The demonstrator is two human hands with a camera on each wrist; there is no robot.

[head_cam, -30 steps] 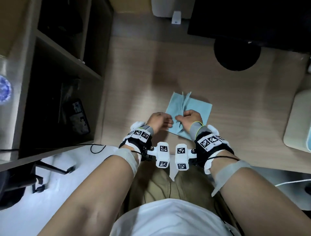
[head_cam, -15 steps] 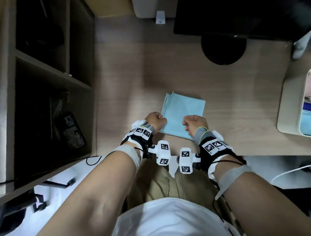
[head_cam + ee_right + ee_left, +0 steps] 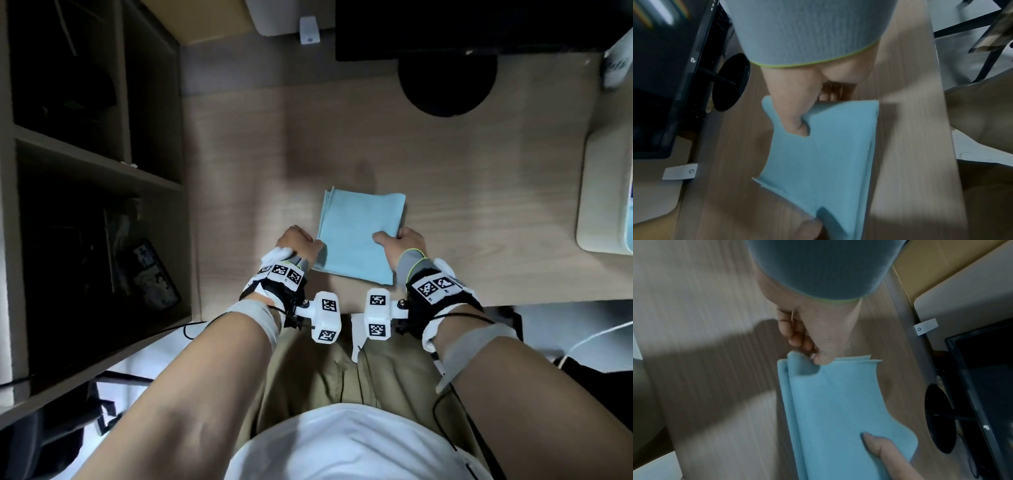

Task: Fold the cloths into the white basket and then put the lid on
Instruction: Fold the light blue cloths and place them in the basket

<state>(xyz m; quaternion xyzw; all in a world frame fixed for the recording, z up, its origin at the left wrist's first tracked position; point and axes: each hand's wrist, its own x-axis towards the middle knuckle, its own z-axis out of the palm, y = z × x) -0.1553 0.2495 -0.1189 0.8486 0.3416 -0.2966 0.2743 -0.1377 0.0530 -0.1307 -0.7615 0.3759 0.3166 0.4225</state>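
Note:
A folded light blue cloth (image 3: 359,236) lies as a flat square on the wooden desk (image 3: 260,164), near its front edge. My left hand (image 3: 313,245) pinches the cloth's left near corner between thumb and curled fingers (image 3: 797,337). My right hand (image 3: 390,238) grips the right edge, with the thumb (image 3: 795,123) on top of the blue cloth (image 3: 828,154) and the fingers tucked beneath. The left wrist view shows the cloth (image 3: 838,402) stacked in several layers. The white basket (image 3: 596,192) stands at the desk's right edge, cut off by the frame, with something blue inside. No lid is in view.
A black monitor (image 3: 479,27) and its round base (image 3: 445,82) stand at the back of the desk. Dark shelving (image 3: 96,171) runs along the left side. A white bottle (image 3: 616,65) is at the far right. Bare desk lies between the cloth and the basket.
The raised fold I held at the cloth's middle has been laid flat. My hands have moved apart, from the near middle to the left corner and the right edge.

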